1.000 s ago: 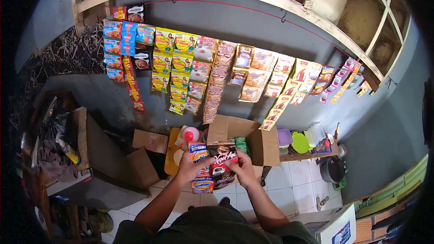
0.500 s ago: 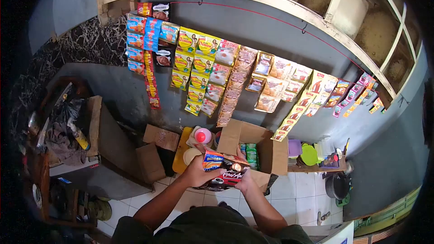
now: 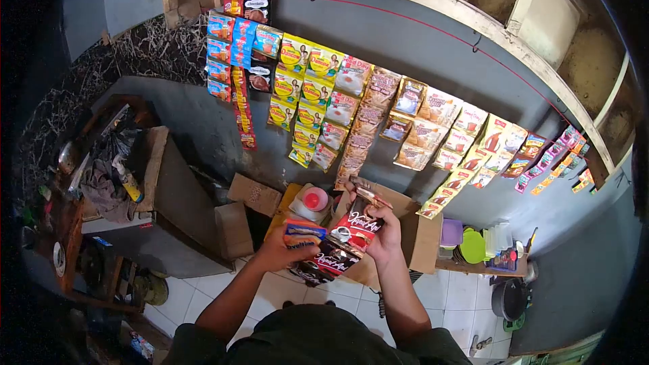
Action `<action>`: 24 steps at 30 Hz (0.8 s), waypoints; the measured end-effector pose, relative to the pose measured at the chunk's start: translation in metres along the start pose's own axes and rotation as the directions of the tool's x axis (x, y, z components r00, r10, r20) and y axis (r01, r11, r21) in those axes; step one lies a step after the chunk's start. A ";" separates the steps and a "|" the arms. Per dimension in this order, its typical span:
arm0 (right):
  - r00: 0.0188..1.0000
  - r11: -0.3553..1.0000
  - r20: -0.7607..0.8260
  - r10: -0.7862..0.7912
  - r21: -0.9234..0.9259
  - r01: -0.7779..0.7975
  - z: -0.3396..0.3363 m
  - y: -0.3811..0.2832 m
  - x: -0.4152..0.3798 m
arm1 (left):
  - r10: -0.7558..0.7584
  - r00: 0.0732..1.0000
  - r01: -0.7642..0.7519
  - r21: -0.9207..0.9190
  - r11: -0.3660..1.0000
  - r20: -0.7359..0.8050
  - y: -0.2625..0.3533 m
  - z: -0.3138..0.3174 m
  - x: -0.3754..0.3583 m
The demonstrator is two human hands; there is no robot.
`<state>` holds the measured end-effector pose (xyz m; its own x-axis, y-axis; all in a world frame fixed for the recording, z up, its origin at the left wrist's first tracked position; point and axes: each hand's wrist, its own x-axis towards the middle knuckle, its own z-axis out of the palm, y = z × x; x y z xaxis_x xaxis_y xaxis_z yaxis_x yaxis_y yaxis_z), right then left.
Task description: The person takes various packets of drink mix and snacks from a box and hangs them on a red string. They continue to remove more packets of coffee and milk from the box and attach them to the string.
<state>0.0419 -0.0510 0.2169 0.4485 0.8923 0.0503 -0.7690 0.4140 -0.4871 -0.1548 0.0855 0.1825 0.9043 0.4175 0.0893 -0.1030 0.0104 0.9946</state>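
Tilting between the two hands, the red and black packets (image 3: 358,225) are in front of the person, above the floor (image 3: 270,292). One shows near the right hand, and another shows lower down, nearer the left. I cannot tell if they are all joined. The right hand (image 3: 386,233) pinches the upper part, with its thumb on the front and fingers round the back. The left hand (image 3: 279,249) is curled and pinches the blue and orange packets (image 3: 304,232), its thumb lying across them near the black ones.

Some things could go wrong here. The lower black packets seem to have only a weak hold, so they could slip and drop if the left thumb lifts. If the right hand pulls hard while the left hand grips, a packet could rip. Squeezing too much could bend or pop one.

Just past the hands is an open cardboard box (image 3: 427,243). To its left is a pink bowl (image 3: 314,199). To its right, green plates (image 3: 474,247) and a purple tub (image 3: 451,232) are on a low shelf (image 3: 485,270). Farther up, yellow packets (image 3: 287,86) hang with many others along the wall (image 3: 378,37), below a red string (image 3: 405,17).
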 end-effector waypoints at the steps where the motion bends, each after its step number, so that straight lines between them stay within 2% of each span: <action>1: 1.000 1.000 -0.007 -0.001 0.003 0.001 0.008 -0.007 -0.001 | -0.002 0.999 0.001 -0.050 0.999 -0.034 0.006 0.002 0.003; 2: 0.999 0.998 -0.002 0.034 0.055 -0.033 0.024 -0.014 -0.002 | -0.007 1.000 0.005 -0.051 0.999 -0.030 0.008 0.004 0.006; 4: 0.998 0.992 0.002 0.070 0.106 -0.069 0.023 -0.024 -0.003 | -0.040 0.970 -0.032 -0.285 0.958 -0.241 0.012 0.007 0.012; 6: 0.988 0.988 0.027 0.151 0.017 -0.152 0.005 -0.031 0.002 | -0.041 0.969 -0.030 -0.281 0.959 -0.242 0.022 0.008 0.018; 8: 0.981 0.981 -0.011 0.192 0.031 -0.191 -0.003 -0.035 0.003 | -0.041 0.967 -0.031 -0.276 0.961 -0.253 0.021 0.006 0.022; 10: 0.989 0.972 0.046 0.142 -0.194 -0.131 -0.009 -0.035 0.006 | 0.062 0.976 -0.108 -0.217 0.970 -0.208 0.011 0.002 0.029; 11: 0.987 0.964 0.013 0.161 -0.217 -0.155 -0.016 -0.034 0.006 | 0.062 0.974 -0.110 -0.215 0.970 -0.216 0.011 0.004 0.031; 13: 0.985 0.945 -0.038 0.166 -0.280 -0.170 -0.029 -0.033 0.008 | 0.164 0.977 -0.181 -0.120 0.976 -0.139 0.013 0.007 0.037; 17: 0.988 0.936 -0.115 0.106 -0.323 -0.138 -0.030 -0.028 0.009 | 0.157 0.978 -0.181 -0.183 0.966 -0.138 0.025 0.024 0.043; 19: 0.990 0.932 -0.113 0.086 -0.343 -0.120 -0.034 -0.028 0.014 | 0.245 0.959 -0.254 -0.048 0.966 -0.139 0.022 0.026 0.048; 20: 0.992 0.927 -0.111 0.059 -0.364 -0.096 -0.036 -0.027 0.016 | 0.242 0.959 -0.251 -0.044 0.967 -0.147 0.026 0.030 0.051; 22: 0.990 0.930 -0.118 0.079 -0.349 -0.116 -0.034 -0.026 0.022 | 0.086 0.981 -0.116 -0.176 0.977 -0.172 0.041 0.036 0.055; 24: 0.988 0.932 -0.118 0.095 -0.339 -0.130 -0.028 -0.024 0.029 | 0.095 0.977 -0.123 -0.145 0.982 -0.191 0.046 0.030 0.061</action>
<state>0.0857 -0.0399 0.2055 0.4238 0.9003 -0.0991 -0.6206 0.2089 -0.7558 -0.0924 0.0844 0.2355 0.7944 0.5827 0.1713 -0.2729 0.0904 0.9578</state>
